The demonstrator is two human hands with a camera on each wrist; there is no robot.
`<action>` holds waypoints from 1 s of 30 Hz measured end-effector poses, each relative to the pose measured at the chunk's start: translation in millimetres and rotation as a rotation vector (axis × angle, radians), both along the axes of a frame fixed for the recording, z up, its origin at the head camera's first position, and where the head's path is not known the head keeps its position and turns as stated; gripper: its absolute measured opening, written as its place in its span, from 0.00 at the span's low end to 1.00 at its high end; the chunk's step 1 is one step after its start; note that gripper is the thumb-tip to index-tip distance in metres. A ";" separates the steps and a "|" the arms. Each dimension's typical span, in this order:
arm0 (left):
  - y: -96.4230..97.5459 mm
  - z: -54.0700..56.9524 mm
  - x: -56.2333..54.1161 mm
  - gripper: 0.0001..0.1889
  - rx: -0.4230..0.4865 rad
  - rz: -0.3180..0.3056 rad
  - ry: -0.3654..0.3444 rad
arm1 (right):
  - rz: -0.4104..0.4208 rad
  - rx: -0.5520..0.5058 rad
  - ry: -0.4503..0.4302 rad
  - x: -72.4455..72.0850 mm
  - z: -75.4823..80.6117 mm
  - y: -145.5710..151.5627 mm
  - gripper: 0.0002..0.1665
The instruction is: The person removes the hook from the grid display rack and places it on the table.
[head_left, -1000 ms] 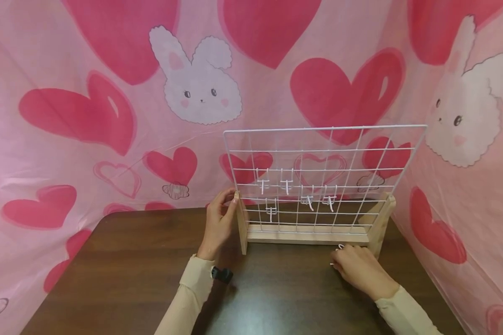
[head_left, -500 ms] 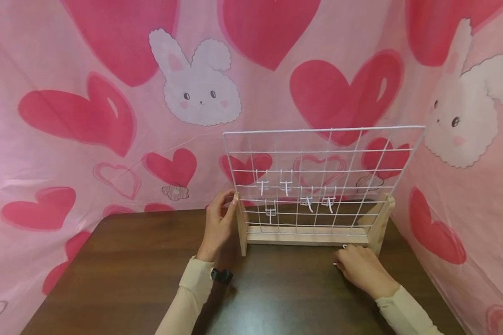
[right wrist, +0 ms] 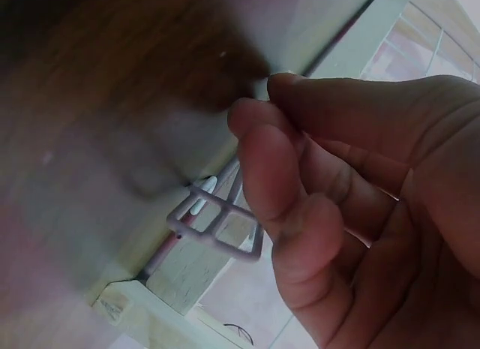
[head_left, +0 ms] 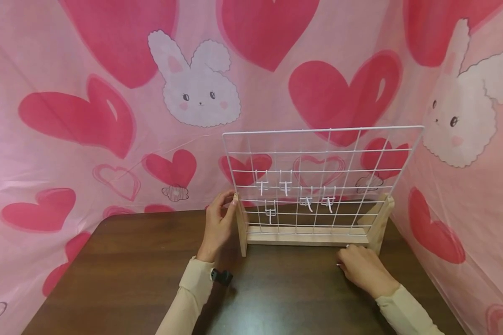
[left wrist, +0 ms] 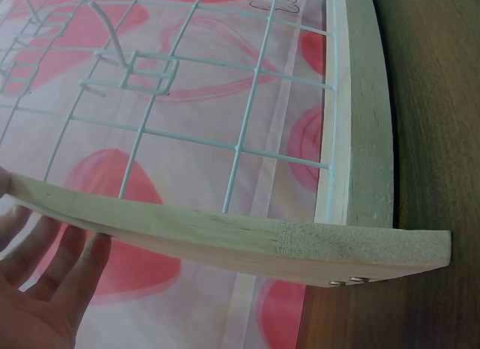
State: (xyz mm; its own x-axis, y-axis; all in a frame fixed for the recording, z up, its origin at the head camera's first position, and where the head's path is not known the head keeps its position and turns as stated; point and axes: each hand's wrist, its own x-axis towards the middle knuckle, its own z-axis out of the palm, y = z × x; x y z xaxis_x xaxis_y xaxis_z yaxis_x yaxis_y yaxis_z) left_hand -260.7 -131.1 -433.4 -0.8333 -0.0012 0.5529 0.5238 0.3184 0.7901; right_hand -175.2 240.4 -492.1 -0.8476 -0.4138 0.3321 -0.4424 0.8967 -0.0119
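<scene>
Your grid (left wrist: pixel 142 129) looks like metal wire with a smooth white coat, and so do the hooks (left wrist: pixel 114 41). The stand (left wrist: pixel 225 223) is pale, dull wood, rough at one end, with shiny metal screws (left wrist: pixel 359 279). Your table (head_left: pixel 276 298) looks like dark, glossy wood. Your sleeves (head_left: pixel 193 279) are matt cloth.

Six hooks (left wrist: pixel 115 41), one rack (head_left: pixel 324 170), one table (head_left: pixel 109 270)

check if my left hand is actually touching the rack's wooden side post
Touching: the left wrist view shows fingertips of the left hand meeting the outer face of the wooden side post, with no gap visible.
</scene>
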 end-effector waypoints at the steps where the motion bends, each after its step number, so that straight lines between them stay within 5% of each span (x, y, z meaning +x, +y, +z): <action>1: 0.1 -0.1 0.0 0.16 0.003 -0.001 0.000 | 0.002 0.002 0.001 0.3 0.3 -0.3 0.20; 9: 0.4 0.3 1.1 0.16 -0.003 0.006 -0.012 | 0.026 -0.012 0.000 -2.5 7.3 -5.4 0.21; 20: -0.2 0.4 2.0 0.16 -0.013 0.013 -0.015 | 0.046 -0.053 0.142 -3.1 17.5 -15.7 0.21; 30: 0.3 1.6 2.1 0.16 -0.014 0.005 -0.021 | 0.130 -0.194 0.352 -6.9 32.9 -17.6 0.11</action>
State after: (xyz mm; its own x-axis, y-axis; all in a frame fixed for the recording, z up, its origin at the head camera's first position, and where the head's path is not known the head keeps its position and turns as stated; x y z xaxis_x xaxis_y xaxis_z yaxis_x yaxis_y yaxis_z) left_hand -258.6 -130.8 -431.7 -0.8447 0.0018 0.5352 0.5054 0.3318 0.7966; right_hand -182.1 222.8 -459.2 -0.6132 -0.4113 0.6744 -0.5591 0.8291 -0.0027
